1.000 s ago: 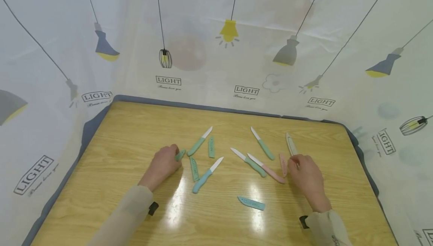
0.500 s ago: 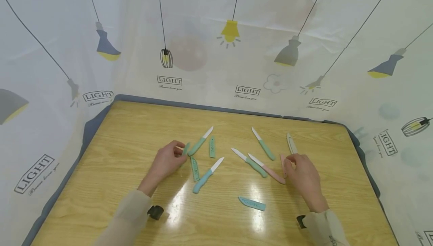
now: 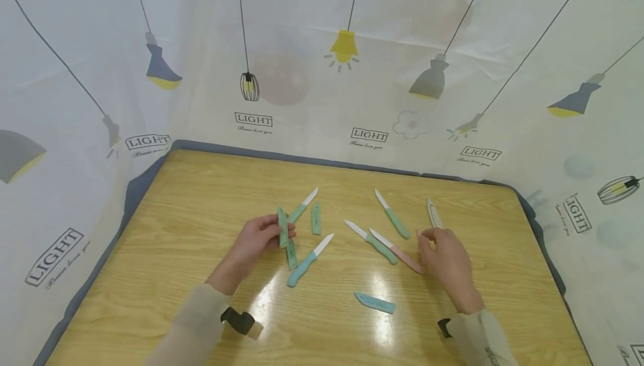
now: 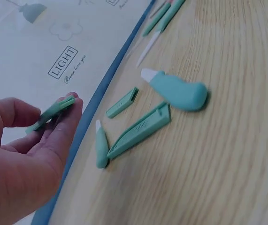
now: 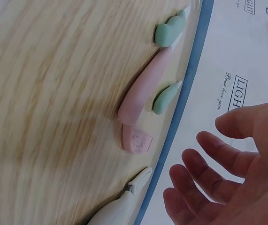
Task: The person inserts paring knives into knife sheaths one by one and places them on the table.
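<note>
Green sheath (image 3: 282, 227), pinched between thumb and fingers of the nearer left hand (image 3: 258, 237), runs lengthwise away from the person, just left of a slanting green-handled knife (image 3: 304, 204), while the right hand (image 3: 449, 262), fingers relaxed and holding nothing, is well apart, near the pink sheath (image 5: 139, 142).

Booth-like workspace, lamp-printed hanging sheets (image 3: 302, 75), wood-grain table (image 3: 332, 293)

Green sheath (image 3: 283, 225) in left hand (image 3: 256, 240)
</note>
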Action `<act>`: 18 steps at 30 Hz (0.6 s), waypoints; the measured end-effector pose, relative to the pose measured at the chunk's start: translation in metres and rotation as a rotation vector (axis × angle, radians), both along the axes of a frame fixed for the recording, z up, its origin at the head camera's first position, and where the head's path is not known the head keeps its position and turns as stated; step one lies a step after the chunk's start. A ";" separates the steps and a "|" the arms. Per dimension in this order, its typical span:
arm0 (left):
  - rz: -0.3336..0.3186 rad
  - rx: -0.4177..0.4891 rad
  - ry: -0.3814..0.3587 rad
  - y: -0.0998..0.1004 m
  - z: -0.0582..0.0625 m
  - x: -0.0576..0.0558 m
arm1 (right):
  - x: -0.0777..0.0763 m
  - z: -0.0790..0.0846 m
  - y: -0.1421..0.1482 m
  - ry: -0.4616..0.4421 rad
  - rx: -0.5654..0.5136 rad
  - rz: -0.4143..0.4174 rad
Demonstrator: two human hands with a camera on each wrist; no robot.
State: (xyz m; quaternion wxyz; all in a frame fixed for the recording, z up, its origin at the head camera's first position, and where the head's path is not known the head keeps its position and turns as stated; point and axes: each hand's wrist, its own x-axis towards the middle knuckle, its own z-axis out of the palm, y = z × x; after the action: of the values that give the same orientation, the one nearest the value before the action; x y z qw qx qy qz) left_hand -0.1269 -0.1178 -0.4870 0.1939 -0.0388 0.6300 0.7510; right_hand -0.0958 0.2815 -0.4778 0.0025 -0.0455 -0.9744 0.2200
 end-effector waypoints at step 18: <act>0.098 0.137 -0.092 0.010 -0.012 0.006 | -0.036 -0.004 -0.020 0.005 0.002 0.074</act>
State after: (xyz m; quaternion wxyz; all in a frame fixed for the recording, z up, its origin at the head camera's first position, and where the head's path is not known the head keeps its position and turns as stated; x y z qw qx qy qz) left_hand -0.1213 -0.1077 -0.4986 0.1880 -0.0908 0.5648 0.7984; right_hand -0.1315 0.2613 -0.4822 -0.0033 -0.0089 -0.9757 0.2191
